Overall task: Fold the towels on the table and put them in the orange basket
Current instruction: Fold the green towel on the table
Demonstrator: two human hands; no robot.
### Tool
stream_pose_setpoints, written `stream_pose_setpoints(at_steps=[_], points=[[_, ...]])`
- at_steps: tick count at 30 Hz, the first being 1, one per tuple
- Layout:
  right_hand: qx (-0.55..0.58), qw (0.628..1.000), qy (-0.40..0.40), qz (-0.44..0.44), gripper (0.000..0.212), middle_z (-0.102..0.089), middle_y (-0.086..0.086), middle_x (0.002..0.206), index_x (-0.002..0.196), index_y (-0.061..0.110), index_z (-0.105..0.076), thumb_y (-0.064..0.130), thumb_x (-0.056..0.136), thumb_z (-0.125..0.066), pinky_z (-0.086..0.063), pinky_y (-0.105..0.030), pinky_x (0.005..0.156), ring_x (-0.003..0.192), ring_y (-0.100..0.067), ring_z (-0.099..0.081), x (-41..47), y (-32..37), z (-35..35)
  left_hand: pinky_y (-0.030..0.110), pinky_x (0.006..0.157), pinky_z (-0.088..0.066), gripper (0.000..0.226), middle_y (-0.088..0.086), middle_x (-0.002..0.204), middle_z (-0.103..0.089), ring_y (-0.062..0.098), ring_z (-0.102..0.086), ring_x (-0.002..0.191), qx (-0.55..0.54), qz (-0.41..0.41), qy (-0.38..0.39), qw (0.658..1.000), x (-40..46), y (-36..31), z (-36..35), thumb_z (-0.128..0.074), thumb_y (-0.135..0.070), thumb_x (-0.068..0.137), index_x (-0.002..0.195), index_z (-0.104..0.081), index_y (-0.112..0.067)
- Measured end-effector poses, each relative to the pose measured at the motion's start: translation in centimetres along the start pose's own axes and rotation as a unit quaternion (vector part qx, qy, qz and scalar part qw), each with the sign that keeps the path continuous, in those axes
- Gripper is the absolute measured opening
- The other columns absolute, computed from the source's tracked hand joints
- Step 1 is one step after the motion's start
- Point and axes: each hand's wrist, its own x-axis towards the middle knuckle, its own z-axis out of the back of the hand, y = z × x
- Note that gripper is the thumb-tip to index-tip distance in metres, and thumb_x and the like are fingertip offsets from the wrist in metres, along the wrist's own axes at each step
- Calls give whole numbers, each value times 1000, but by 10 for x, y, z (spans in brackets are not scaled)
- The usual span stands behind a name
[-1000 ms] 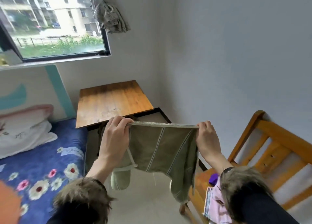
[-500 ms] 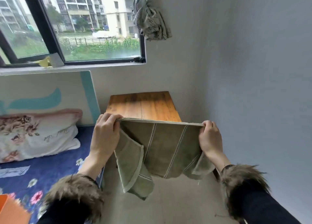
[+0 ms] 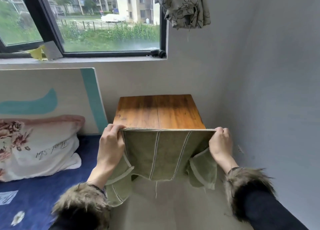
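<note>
A green towel (image 3: 166,153) with pale stripes hangs stretched in the air in front of me, folded over with its layered edge on top. My left hand (image 3: 110,146) pinches its upper left corner and my right hand (image 3: 220,144) pinches its upper right corner. Loose ends of the towel droop below both wrists. Behind the towel stands the wooden table (image 3: 158,111), its top bare where it shows; the near edge is hidden by the towel. No orange basket is in view.
A bed with a blue flowered sheet (image 3: 43,195) and a white pillow (image 3: 38,148) lies at left. A painted board (image 3: 52,94) leans under the window (image 3: 97,20). A bunched cloth (image 3: 185,6) hangs top right. Grey walls close the corner; the pale floor (image 3: 173,209) lies below.
The view has swung left and up, so the chair at right and the orange thing at lower left have left the view. Both hands still hold the towel, now squarely before the table.
</note>
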Motion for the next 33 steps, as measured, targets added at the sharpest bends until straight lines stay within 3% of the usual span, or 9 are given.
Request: stream_pose_setpoints(at_steps=[5,10,20,28,33], points=[[-6,999,28,-47,23,-53,-27,111,105,-8,-51,-4,91,-34,-38,-43,84,104,-41,-47,48,18,-49,34,90,-39,25,17,102,-61,32,-55,97,7,51,31,998,65,39,-44,-46,6,88,103,-64,-1],[-40,997,60,-29,27,-49,-24,109,102,-5,-52,-14,80,-38,-39,-42,83,101,-39,-45,93,20,-92,38,92,-39,32,19,103,-59,35,-53,100,34,84,65,994,114,77,-94,-43,13,81,103,-63,0],[-92,986,138,16,25,-50,-22,110,102,-3,-52,-11,81,-42,-39,-41,85,102,-38,-46,241,15,-211,45,93,-39,30,22,103,-59,39,-50,103,118,136,107,978,217,135,-220,-43,10,82,103,-62,1],[-193,956,215,56,23,-58,-18,117,111,0,-50,4,94,-36,-42,-40,86,111,-35,-52,348,-2,-332,45,89,-38,32,20,110,-60,38,-51,106,258,168,171,936,298,196,-339,-42,2,85,110,-61,-7],[-212,940,257,65,29,-57,-19,119,114,0,-49,-1,87,-41,-41,-40,89,111,-34,-51,382,-12,-397,46,82,-40,29,23,105,-61,40,-51,100,301,148,201,920,321,242,-400,-44,1,86,108,-62,-5]])
